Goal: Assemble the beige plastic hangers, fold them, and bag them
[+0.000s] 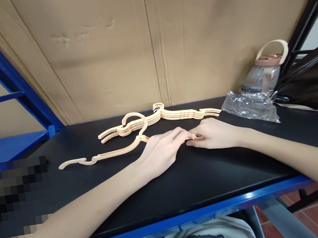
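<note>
A single cream plastic hanger [104,155] lies on the black shelf top [216,174], its hook curving up toward a stack of like hangers [159,118] behind it. My left hand [161,153] rests over the hanger's right arm, fingers curled on it. My right hand [212,134] meets it from the right, fingertips pinched on the same arm's end. The part of the hanger under both hands is hidden.
A crumpled clear plastic bag [249,106] lies at the right, with a water bottle [263,74] with a cream handle and a dark bag [316,82] behind it. Cardboard [146,40] lines the back. Blue rack uprights [3,71] stand at left.
</note>
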Motion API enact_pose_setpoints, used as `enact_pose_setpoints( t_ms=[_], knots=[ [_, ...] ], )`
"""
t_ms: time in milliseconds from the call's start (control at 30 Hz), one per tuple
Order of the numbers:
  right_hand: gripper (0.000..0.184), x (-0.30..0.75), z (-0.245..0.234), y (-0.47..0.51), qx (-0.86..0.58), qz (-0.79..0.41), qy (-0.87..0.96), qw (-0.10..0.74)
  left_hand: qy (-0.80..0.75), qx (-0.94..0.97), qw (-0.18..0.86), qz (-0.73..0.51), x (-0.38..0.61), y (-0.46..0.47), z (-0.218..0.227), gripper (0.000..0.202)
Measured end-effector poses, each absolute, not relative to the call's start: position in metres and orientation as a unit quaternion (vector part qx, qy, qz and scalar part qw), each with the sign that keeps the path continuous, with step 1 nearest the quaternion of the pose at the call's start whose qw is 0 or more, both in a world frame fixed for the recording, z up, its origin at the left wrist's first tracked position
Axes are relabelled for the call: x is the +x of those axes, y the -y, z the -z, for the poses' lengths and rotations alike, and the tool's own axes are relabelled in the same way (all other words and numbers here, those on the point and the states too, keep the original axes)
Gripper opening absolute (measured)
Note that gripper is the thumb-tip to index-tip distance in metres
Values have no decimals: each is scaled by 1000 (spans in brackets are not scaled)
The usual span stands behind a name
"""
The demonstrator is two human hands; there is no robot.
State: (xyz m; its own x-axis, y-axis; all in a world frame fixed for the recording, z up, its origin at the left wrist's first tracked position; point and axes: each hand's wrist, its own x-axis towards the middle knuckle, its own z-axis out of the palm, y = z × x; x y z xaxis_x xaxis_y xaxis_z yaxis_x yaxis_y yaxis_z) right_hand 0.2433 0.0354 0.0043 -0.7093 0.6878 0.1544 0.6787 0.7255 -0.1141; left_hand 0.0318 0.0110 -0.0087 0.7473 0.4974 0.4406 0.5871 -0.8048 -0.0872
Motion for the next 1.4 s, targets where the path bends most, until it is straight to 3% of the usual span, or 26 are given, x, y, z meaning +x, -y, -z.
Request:
enact_pose_setpoints(
  t_ms=[133,233,467,600,933,1400],
  knots=[
    [23,246,-6,-42,-379,-209,883,183,263,-921,187,218,31,-13,3,30],
    [28,249,-8,-46,-386,-302,837,244,243,-897,274,248,28,-13,-11,26],
    [32,265,-20,-58,-407,-301,779,370,334,-814,347,323,-5,-27,-52,39],
    [35,273,-24,-70,-434,-321,727,424,467,-802,287,238,-29,-44,-63,39],
    [41,295,-16,-97,-471,-281,747,377,605,-771,174,94,-45,-64,-54,36],
    [49,310,-1,-117,-508,-159,773,345,608,-769,150,129,-43,-70,-34,40]
  ],
)
